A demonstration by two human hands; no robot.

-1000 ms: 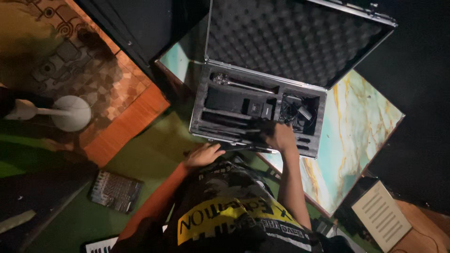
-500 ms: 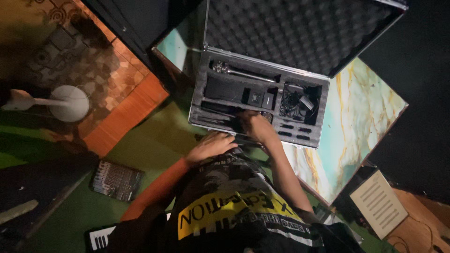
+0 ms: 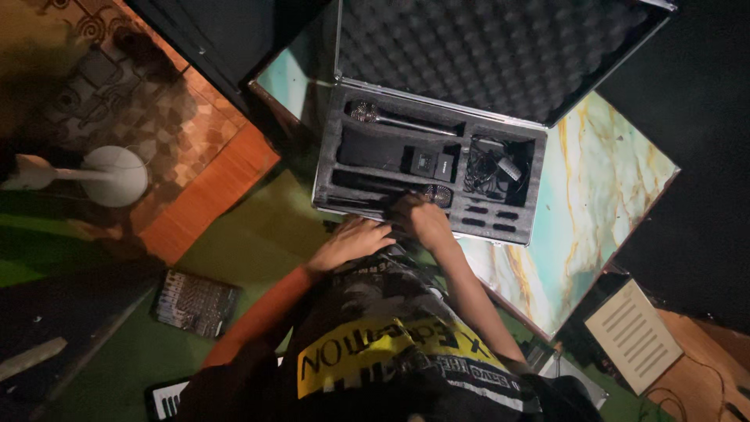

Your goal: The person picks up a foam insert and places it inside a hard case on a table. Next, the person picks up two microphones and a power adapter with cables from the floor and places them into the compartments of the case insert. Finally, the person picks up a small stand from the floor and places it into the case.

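Dim green flooring [image 3: 234, 250] fills the head view, with patterned orange tiling toward the upper left and a marble-patterned tabletop [image 3: 594, 203] running to the right. On that tabletop, against its near left edge, lies an open hard case [image 3: 426, 168], its lid lined with dark egg-crate foam standing up at the far side. Along the case's far edge a handheld microphone [image 3: 391, 119] rests in its foam slot; a small black receiver unit [image 3: 430, 162] sits near the middle, and a coil of cable [image 3: 488, 166] occupies the right compartment.

At the case's near edge, the person's right hand [image 3: 422, 219] is curled over a second microphone [image 3: 437, 195] in the front slot, fingers bent and touching it; whether they are fully clamped around it cannot be told in the low light. The left hand [image 3: 351, 238] lies just beside it at the case's front rim, fingers slightly spread and flat, holding nothing that shows.

Off to the left, a white round-based stand [image 3: 109, 176] lies on the floor, and a small mixer [image 3: 194, 303] sits on the green floor near the person's left elbow. A pale slatted panel [image 3: 633, 334] lies beyond the tabletop's right corner.
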